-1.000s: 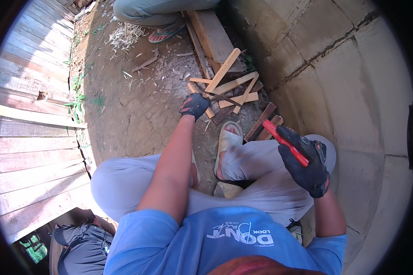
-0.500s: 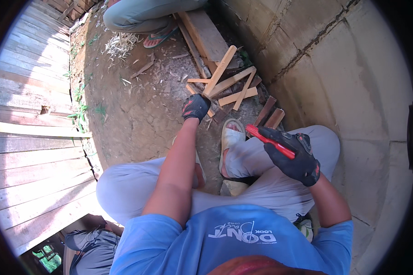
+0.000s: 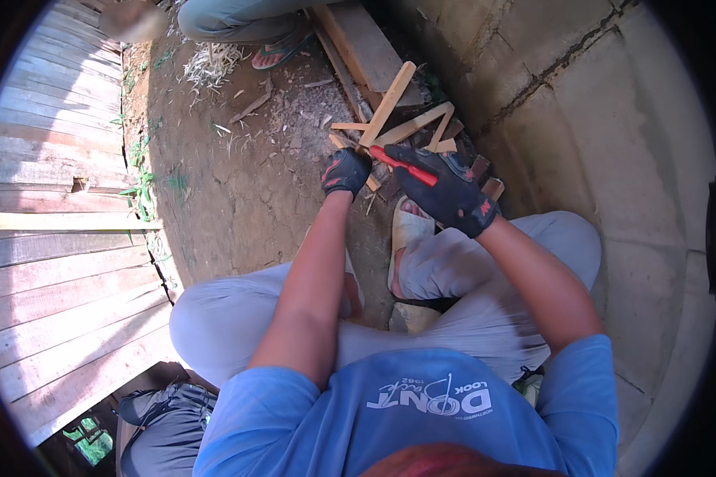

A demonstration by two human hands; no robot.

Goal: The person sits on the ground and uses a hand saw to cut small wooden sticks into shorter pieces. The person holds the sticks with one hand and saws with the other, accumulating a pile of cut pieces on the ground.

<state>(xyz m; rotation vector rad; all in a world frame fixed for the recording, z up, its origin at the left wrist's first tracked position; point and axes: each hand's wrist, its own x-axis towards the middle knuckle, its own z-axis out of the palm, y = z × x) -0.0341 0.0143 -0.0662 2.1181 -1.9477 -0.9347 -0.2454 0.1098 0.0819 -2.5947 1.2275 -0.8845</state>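
Note:
My left hand [image 3: 347, 172], in a black glove with red marks, is closed at the lower end of a pale wooden strip [image 3: 391, 103], which slants up and away to the right. In my right hand [image 3: 445, 187], gloved alike, lies a slim red tool [image 3: 406, 165], held along the fingers. Its front end is right by the strip's lower end and my left hand; whether it touches cannot be seen. The tool's exact kind does not show. More cut wooden strips [image 3: 414, 126] lie crossed just beyond my hands, partly hidden by the right one.
A thick wooden beam [image 3: 366, 48] lies beyond the strips, beside a concrete wall [image 3: 589, 135] on the right. Another person's leg and sandalled foot [image 3: 272, 54] are at the far side, near a pile of shavings [image 3: 212, 65]. A plank wall [image 3: 64, 230] stands left.
My right hand has moved forward and left with the red tool, from over my knee to beside my left hand. The left hand and its strip have barely shifted.

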